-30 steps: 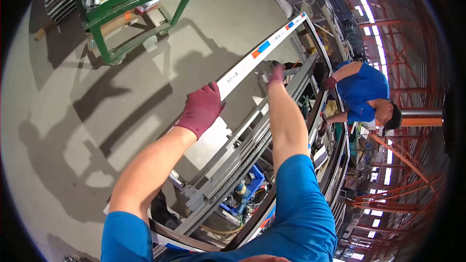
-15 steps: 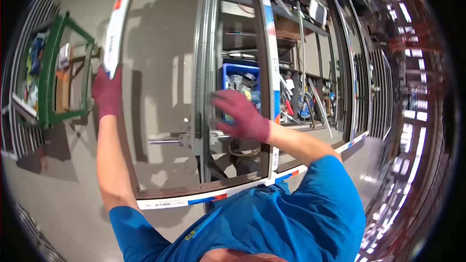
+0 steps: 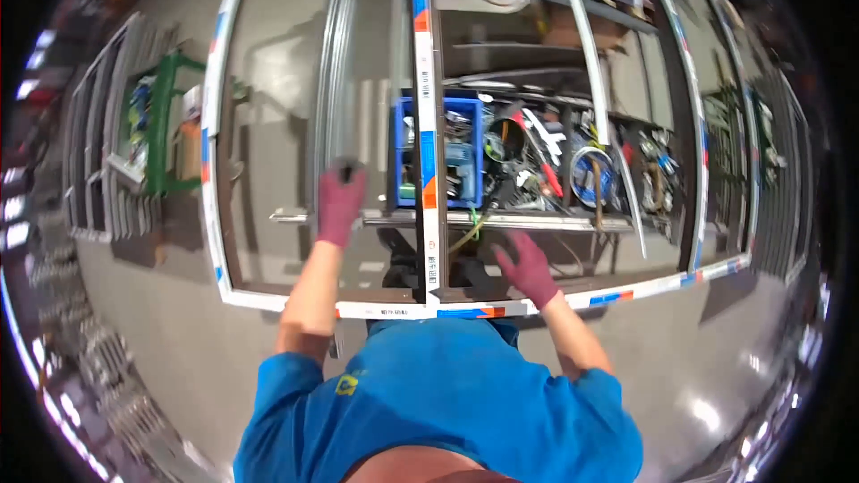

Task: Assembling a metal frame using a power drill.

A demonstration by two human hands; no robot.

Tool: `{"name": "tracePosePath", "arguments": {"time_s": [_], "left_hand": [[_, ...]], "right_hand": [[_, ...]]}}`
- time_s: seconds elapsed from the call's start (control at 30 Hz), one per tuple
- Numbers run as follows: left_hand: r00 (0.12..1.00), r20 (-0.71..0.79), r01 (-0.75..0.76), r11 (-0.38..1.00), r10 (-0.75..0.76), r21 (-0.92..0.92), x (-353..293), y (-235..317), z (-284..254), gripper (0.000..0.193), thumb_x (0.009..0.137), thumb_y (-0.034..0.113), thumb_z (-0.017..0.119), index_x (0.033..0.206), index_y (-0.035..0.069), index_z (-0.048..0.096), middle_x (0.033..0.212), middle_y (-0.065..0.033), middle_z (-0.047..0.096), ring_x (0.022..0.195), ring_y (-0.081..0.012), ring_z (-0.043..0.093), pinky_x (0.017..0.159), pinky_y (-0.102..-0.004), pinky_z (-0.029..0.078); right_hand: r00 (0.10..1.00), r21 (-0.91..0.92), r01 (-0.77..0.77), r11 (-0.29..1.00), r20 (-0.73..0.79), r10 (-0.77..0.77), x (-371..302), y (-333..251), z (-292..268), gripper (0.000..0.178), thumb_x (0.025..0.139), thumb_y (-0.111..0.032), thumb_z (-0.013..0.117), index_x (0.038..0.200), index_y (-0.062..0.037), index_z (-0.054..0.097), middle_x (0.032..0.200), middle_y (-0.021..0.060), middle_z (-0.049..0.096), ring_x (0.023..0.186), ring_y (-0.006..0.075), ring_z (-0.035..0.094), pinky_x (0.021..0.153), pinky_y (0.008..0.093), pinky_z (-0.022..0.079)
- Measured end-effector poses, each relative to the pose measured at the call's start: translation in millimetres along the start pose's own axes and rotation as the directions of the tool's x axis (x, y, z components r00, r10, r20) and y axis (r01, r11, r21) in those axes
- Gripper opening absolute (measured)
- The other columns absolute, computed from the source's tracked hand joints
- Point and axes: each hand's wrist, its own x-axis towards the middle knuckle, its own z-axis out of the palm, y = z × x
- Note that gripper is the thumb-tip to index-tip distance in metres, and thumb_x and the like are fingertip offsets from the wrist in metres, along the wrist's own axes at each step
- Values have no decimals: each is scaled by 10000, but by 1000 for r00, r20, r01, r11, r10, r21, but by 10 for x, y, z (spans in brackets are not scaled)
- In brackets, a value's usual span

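Note:
A large metal frame [image 3: 320, 308] with dark inner bars and white, blue and red printed tape lies across in front of me. My left hand [image 3: 343, 207], in a maroon glove, is over the frame's left opening, beside long silvery rails [image 3: 335, 63]. Its fingers are smeared by motion, with a dark patch at their tips that I cannot make out. My right hand [image 3: 530, 270], gloved alike, hovers over the near edge, right of the taped middle bar [image 3: 427, 116]. Its fingers are apart and nothing shows in them.
Below the frame, a blue crate [image 3: 478, 148] holds small parts and tools. Right of it lie a red-handled tool [image 3: 542, 156], a blue coil [image 3: 591, 181] and loose metal strips [image 3: 583, 36]. A green metal cart [image 3: 163, 125] stands at left; stacked bars [image 3: 97, 139] stand beyond it.
My left hand has let go of the taped left bar and moved right. My right hand has moved right and nearer me, away from the rails. The view has shifted right.

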Motion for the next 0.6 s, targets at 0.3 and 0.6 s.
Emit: {"name": "tracePosePath", "arguments": {"time_s": [0.3, 0.6], "left_hand": [[981, 182, 163, 784, -64, -599, 327, 49, 599, 544, 1027, 362, 626, 1408, -18, 543, 1225, -118, 677, 1075, -211, 678, 911, -348, 544], [957, 250, 279, 715, -149, -641, 1004, -104, 920, 645, 1024, 489, 579, 1515, 84, 475, 1408, -119, 587, 1176, -272, 621, 975, -435, 517]], "right_hand": [[968, -49, 211, 976, 149, -202, -781, 372, -519, 495, 890, -314, 729, 1300, -58, 622, 1281, 196, 631, 1150, 403, 612, 1000, 502, 468], [993, -188, 99, 977, -51, -110, -974, 671, -463, 438, 877, -294, 730, 1237, -59, 647, 1223, 183, 657, 1125, 394, 623, 961, 491, 490]]}}
